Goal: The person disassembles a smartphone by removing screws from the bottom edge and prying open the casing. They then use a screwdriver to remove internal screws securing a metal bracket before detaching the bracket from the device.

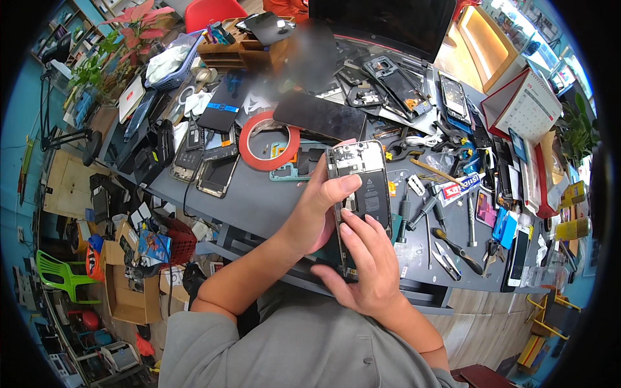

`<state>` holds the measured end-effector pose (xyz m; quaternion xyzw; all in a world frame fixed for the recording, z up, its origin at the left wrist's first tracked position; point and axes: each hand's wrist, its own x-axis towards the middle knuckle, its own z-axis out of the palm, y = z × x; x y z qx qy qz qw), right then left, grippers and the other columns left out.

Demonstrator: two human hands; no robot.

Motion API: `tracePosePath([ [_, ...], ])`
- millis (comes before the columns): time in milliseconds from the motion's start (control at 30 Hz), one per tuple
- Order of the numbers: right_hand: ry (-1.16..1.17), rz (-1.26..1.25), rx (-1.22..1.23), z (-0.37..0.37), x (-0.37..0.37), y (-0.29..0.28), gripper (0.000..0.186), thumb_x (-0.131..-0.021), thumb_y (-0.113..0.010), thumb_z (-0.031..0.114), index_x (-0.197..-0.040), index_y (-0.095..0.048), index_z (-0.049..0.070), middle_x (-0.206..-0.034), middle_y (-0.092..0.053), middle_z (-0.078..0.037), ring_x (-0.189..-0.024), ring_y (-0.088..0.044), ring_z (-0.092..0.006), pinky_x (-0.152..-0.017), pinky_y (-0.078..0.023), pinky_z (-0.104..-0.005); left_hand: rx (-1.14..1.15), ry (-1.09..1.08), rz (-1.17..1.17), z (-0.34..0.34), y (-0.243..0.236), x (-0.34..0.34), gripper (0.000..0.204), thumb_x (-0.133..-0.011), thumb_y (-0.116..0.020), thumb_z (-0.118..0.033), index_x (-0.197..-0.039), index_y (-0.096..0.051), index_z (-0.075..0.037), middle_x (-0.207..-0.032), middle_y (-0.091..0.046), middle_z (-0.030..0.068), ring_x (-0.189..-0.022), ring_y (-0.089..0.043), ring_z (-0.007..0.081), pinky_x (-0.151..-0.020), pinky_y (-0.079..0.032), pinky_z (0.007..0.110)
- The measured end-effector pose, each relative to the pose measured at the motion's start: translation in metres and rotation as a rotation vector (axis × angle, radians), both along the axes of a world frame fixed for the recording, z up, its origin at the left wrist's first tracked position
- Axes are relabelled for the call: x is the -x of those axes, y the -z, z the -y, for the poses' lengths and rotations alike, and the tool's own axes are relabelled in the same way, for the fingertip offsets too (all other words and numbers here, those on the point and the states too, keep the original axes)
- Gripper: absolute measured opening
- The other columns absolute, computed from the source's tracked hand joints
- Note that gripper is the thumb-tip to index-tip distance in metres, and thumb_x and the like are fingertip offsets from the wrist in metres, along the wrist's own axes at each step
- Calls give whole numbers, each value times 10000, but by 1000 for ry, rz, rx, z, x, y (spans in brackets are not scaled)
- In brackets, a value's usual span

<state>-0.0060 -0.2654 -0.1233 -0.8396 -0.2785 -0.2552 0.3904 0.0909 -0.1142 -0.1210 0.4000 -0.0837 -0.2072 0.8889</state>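
Observation:
Above the near edge of the desk I hold an opened smartphone (372, 187), its silver metal plate at the top and a black battery below it. My left hand (317, 200) is closed round its left side, with the thumb lying over the edge near the metal plate. The fingers of my right hand (372, 262) press along the lower left edge, and its thumb reaches round below. A dark strip between that thumb and the fingers is partly hidden, so I cannot make out its kind. Beyond the phone lies a black screen panel (320, 118), beside a roll of red tape (248, 143).
Disassembled phones (217, 173) lie to the left, more phone frames (398, 87) toward the back. Screwdrivers (404, 216), tweezers (446, 258), a glue tube (460, 187) and a white phone (516, 258) occupy the right. A monitor (385, 26) and a desk calendar (524, 103) stand behind.

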Motion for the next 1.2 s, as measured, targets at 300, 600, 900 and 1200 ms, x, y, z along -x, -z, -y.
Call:
tracePosePath([
  [300,-35,-34,-35,46,-3,-31,922,-824,-997,499,-1490,-678,-54,-1481,-683,-285,-1226,-712,-449,-1050,-571,-531,135,130,-4,-10,-19,-11,892,-997,-646,-283,-1773,-281,-35,-1566,-626,206,-1369,-690,300,-1176,-572,473],
  [600,84,29,79,76,-49,-59,627,-892,-962,204,-1403,-703,-50,-1390,-710,-246,-1221,-724,-390,-1036,-587,-465,57,179,108,-13,-34,-33,997,-932,-602,-429,-1770,-288,10,-1618,-595,272,-1439,-667,384,-1209,-570,543],
  [900,138,-81,-72,70,-63,-36,487,-912,-906,61,-1356,-743,-54,-1366,-728,-240,-1206,-741,-375,-1047,-587,-441,178,226,95,-18,-18,-35,958,-953,-591,-334,-1787,-252,-8,-1638,-578,256,-1449,-654,352,-1223,-552,511],
  [1200,116,-79,-51,67,-60,-23,530,-895,-908,25,-1399,-753,-31,-1375,-753,-235,-1164,-761,-372,-995,-605,-432,80,197,92,-23,-22,-32,1035,-893,-669,-378,-1778,-290,2,-1597,-619,247,-1425,-672,329,-1217,-551,482],
])
